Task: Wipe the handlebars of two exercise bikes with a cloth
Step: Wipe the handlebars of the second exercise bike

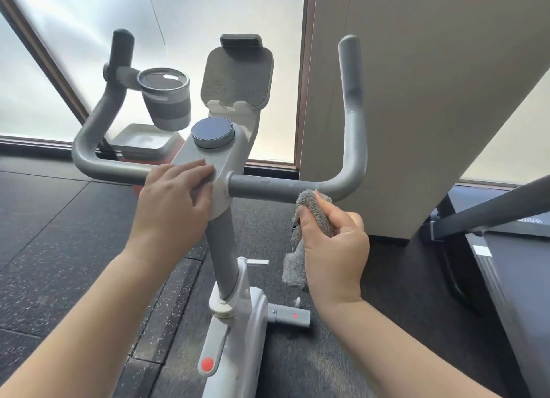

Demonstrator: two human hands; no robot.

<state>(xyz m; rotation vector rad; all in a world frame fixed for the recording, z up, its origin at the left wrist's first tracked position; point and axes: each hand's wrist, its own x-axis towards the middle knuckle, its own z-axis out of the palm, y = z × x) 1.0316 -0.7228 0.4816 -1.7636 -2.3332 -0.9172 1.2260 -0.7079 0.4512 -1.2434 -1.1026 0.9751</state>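
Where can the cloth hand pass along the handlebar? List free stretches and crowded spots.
Free: the right bar between the centre housing and the bend, then the right upright. Crowded: the left upright, where the cup holder is clamped, and the centre, where the left hand rests. The right hand holds the cloth.

Cup holder left of tablet stand; dial below.

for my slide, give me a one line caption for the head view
Right hand holds a grey cloth just under the bike's handlebar while the left hand rests on its centre.
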